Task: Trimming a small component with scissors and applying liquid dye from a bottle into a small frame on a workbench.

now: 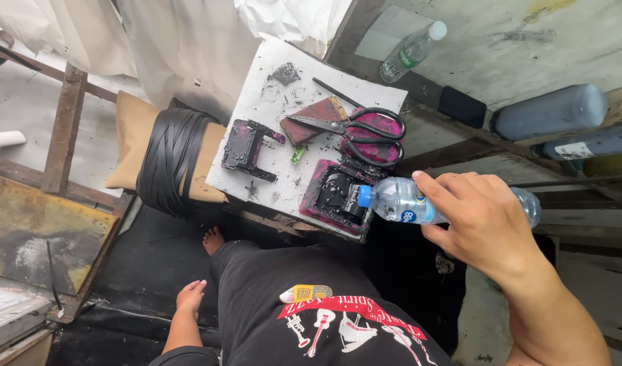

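Note:
My right hand (487,227) grips a clear plastic water bottle (399,200) and holds it tipped sideways. Its blue-ringed neck points left, at a pink tray (321,203) filled with black ink, on the near corner of a white foam board (270,88). Also on the board are black-handled scissors (365,129) lying over a second pink tray, a dark red flat piece (317,115) and an ink-blackened block (246,146). My left hand (191,296) hangs low beside my black-trousered leg, holding nothing, near my bare foot (214,238).
A second water bottle (412,51) lies on a ledge behind the board. Two grey cylinders (551,112) lie at the right. A brown cushion wrapped in black tape (168,156) sits left of the board. Rusty metal frames (60,135) stand at the left, white cloth behind.

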